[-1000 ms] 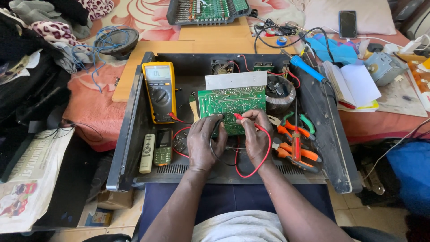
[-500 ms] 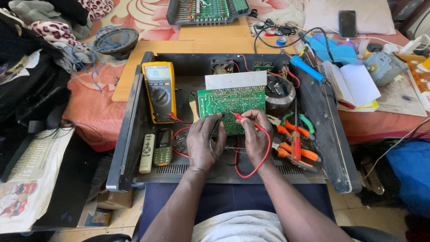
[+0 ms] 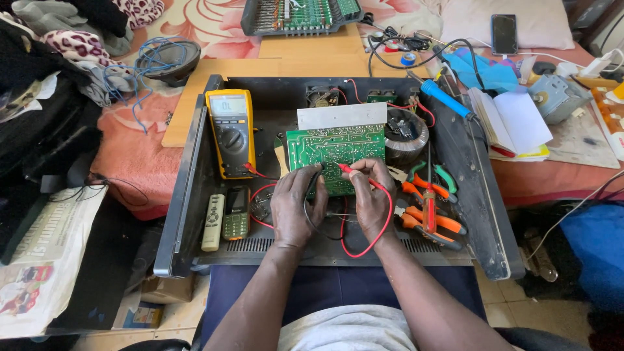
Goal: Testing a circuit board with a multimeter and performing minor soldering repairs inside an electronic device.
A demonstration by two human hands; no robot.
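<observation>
Nothing much has shifted since a second ago: both hands stay over the green circuit board (image 3: 335, 153), and the probes sit where they sat. That board lies copper side up near the middle of the open black metal chassis (image 3: 195, 195), with a pale metal strip along its twelve o'clock edge.

Left hand (image 3: 296, 205) is curled at the board's seven o'clock corner, fingers pinching the black probe (image 3: 314, 181), whose tip rests on the board. Right hand (image 3: 370, 195) is curled at five o'clock, pinching the red probe (image 3: 344, 170), its tip pointing toward ten o'clock onto the traces. Red lead (image 3: 380, 227) loops down toward six o'clock and back up to the yellow multimeter (image 3: 231, 132), which lies at nine o'clock from the board with its display lit.

Judging from this, probing is under way: the meter is on, the leads are plugged in and both tips touch the board. No soldering shows; the blue soldering iron (image 3: 445, 97) lies untouched at two o'clock. Orange-handled pliers (image 3: 432, 221) lie at four o'clock, a toroidal transformer (image 3: 406, 133) at three o'clock, and a remote and a small phone (image 3: 235, 211) at eight o'clock.
</observation>
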